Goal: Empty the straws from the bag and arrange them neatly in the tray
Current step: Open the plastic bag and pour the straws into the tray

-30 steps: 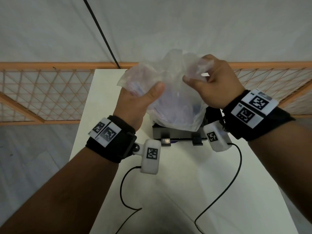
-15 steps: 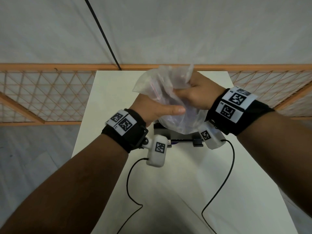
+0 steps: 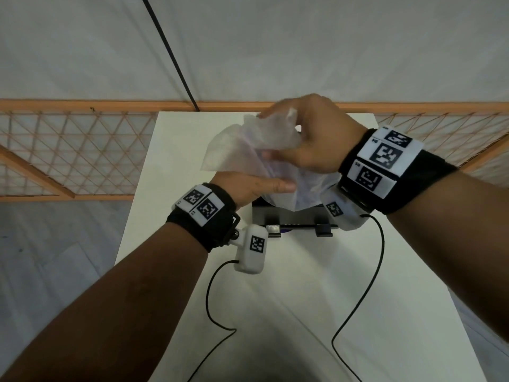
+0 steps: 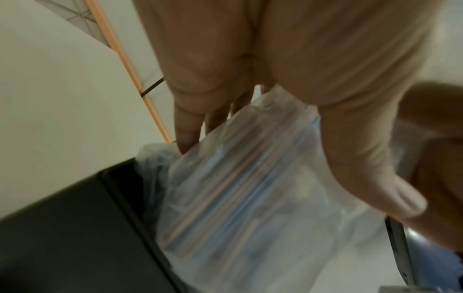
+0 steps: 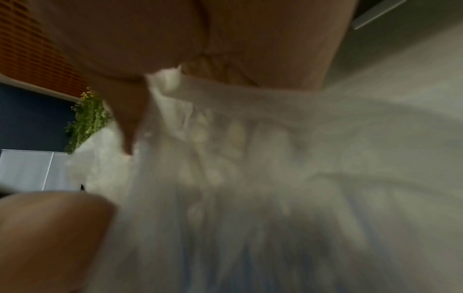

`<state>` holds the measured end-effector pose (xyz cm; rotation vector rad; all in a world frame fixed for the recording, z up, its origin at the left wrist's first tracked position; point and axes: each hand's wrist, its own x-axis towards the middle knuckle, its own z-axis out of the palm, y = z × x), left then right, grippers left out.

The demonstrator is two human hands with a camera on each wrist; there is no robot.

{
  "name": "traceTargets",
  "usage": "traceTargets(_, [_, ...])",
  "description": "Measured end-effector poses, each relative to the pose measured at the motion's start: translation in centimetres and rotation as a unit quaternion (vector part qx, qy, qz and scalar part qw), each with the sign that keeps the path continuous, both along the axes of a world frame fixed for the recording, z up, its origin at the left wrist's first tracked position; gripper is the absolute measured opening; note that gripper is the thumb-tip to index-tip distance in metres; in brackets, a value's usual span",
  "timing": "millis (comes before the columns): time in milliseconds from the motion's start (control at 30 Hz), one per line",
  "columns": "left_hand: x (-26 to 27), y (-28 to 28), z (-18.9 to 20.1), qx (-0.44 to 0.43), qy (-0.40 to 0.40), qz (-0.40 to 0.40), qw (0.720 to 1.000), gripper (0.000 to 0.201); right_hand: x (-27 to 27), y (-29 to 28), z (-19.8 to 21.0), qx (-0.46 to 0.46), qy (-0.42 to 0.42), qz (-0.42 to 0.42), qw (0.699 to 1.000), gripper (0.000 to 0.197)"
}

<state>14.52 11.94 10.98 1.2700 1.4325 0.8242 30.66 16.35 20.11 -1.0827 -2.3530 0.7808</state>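
We found the clear bag (image 3: 275, 172) held over the black tray (image 3: 259, 215) near the far edge of the tabletop (image 3: 303, 299), the right hand (image 3: 316, 139) clenched on its bunched upper end and the left hand (image 3: 248, 186) cupping its flank with thumb laid along the film; the straws (image 4: 225, 188) remained inside, lying lengthwise. In our judgement the tipping is best done with the mouth kept low within the tray walls and the straws parallel to them, so none spill. Against the frame half a second earlier, the right hand had risen and the bag had stretched.
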Motion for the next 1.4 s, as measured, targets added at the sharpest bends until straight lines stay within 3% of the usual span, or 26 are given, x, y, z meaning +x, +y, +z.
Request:
traceTargets(33, [0.0,0.0,0.1,0.017,-0.005,-0.002,1.0,0.076,-0.2,0.2,0.2,0.021,0.011,-0.019,1.0,0.019])
traceTargets(133, [-0.8,0.2,-0.5,0.068,-0.039,0.008,0.997,0.082,0.0,0.6,0.5,0.03,0.07,-0.02,0.997,0.007])
traceTargets(300, [-1.6,0.4,-2.6,0.042,-0.005,0.02,0.999,0.102,0.0,0.6,0.5,0.047,0.049,-0.007,0.998,0.023])
traceTargets(433, [-1.4,1.0,-3.7,0.028,0.128,0.002,0.991,0.079,0.0,0.8,0.0,0.054,0.031,-0.025,0.998,0.013])
traceTargets(500, [-1.5,1.1,-4.1,0.013,0.157,0.008,0.987,0.069,0.2,0.9,-0.1,0.049,0.025,-0.034,0.998,0.016])
traceTargets(600, [-1.7,1.0,-4.5,0.014,0.141,0.014,0.99,0.09,0.7,0.9,-0.1,0.062,0.033,-0.055,0.996,0.023])
traceTargets(733, [-1.9,0.9,-4.4,0.021,0.153,0.027,0.988,0.085,0.8,0.7,-0.3,0.061,0.022,-0.045,0.997,0.026])
traceTargets(833, [-1.9,0.6,-4.2,0.049,0.102,0.025,0.993,0.114,0.9,0.9,-0.3,0.077,0.022,-0.056,0.995,0.027])
traceTargets(933, [-1.5,0.5,-4.0,0.042,0.109,0.052,0.992,0.097,1.0,0.8,-0.5,0.064,-0.004,-0.037,0.997,0.031])
traceTargets(1067, [-1.3,0.7,-4.1,0.025,0.158,0.057,0.986,0.075,1.4,0.5,-0.1,0.04,0.054,-0.026,0.997,0.038])
traceTargets(1233, [-1.2,0.4,-3.5,0.039,0.087,0.049,0.994,0.103,1.6,0.5,0.8,0.03,0.025,-0.048,0.998,0.027])
traceTargets(1400, [-1.7,-0.1,-2.9,0.082,-0.065,0.04,0.994,0.094,1.8,0.6,2.1,0.052,0.041,-0.039,0.997,0.03])
